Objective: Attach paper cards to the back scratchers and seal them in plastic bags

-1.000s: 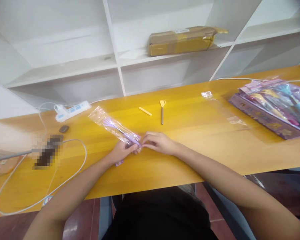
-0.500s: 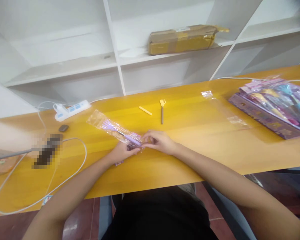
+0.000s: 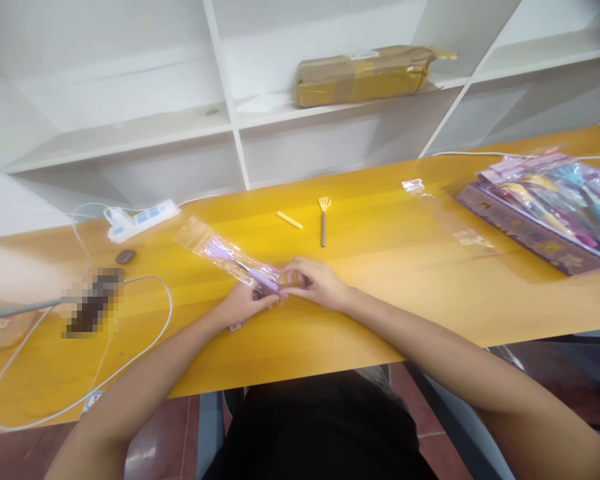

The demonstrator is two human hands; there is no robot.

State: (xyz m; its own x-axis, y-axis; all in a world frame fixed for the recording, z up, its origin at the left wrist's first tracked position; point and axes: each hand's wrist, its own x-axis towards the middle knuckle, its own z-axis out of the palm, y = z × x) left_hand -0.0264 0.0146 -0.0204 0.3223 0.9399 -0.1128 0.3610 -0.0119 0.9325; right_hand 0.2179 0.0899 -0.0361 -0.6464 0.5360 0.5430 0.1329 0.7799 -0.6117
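Observation:
A purple back scratcher (image 3: 263, 277) lies inside a clear plastic bag (image 3: 195, 235), its clawed end toward the upper left. My left hand (image 3: 244, 303) is closed around the lower part of the bag and the handle. At the bag's right end, my right hand (image 3: 316, 283) pinches the plastic edge between thumb and fingers. A pink piece shows under my left hand, mostly hidden. Beyond the hands, a small back scratcher with a yellow claw and brown handle (image 3: 323, 230) lies on the table, and left of it a short yellow stick (image 3: 289, 220).
An open purple box (image 3: 520, 230) of bagged back scratchers stands at the right. A clear empty wrapper (image 3: 467, 237) lies beside it. Leftward are a white power strip (image 3: 145, 220), a small dark object (image 3: 125, 256) and a looped white cable (image 3: 170, 313). A taped parcel (image 3: 365, 77) sits on the shelf.
Both hands keep their hold on the bag, with barely any movement of the right fingers. The whole view has shifted slightly.

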